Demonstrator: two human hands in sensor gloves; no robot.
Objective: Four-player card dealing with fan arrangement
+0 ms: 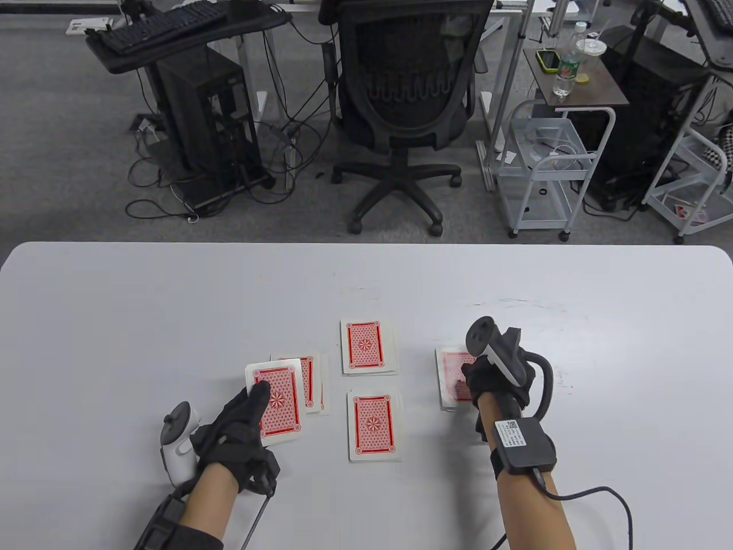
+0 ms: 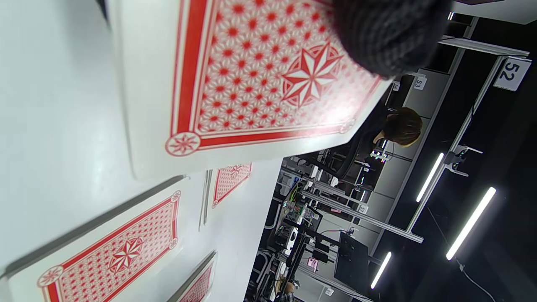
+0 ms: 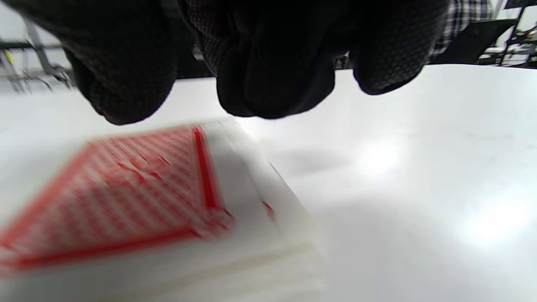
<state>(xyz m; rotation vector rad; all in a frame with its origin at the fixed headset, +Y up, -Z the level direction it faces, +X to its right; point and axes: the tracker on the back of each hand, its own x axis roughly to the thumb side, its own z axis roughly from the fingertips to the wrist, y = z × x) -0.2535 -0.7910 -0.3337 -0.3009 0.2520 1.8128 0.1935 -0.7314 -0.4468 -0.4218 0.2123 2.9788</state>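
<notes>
Four piles of red-backed cards lie face down on the white table point(image 1: 143, 321): a left pile point(image 1: 314, 382), a far pile point(image 1: 368, 346), a near pile point(image 1: 373, 427) and a right pile point(image 1: 449, 375). My left hand point(image 1: 249, 415) grips the remaining deck point(image 1: 282, 408), thumb point(image 2: 386, 37) lying across its top card point(image 2: 260, 84). My right hand point(image 1: 487, 381) hovers over the right pile, partly hiding it. In the right wrist view its fingertips point(image 3: 260, 84) hang loosely curled just above the blurred top card point(image 3: 126, 197), without touching it.
A black office chair point(image 1: 409, 103) stands behind the table's far edge, with a white trolley point(image 1: 544, 166) to its right and a computer tower point(image 1: 209, 120) to its left. A person sits far off in the left wrist view point(image 2: 400, 126).
</notes>
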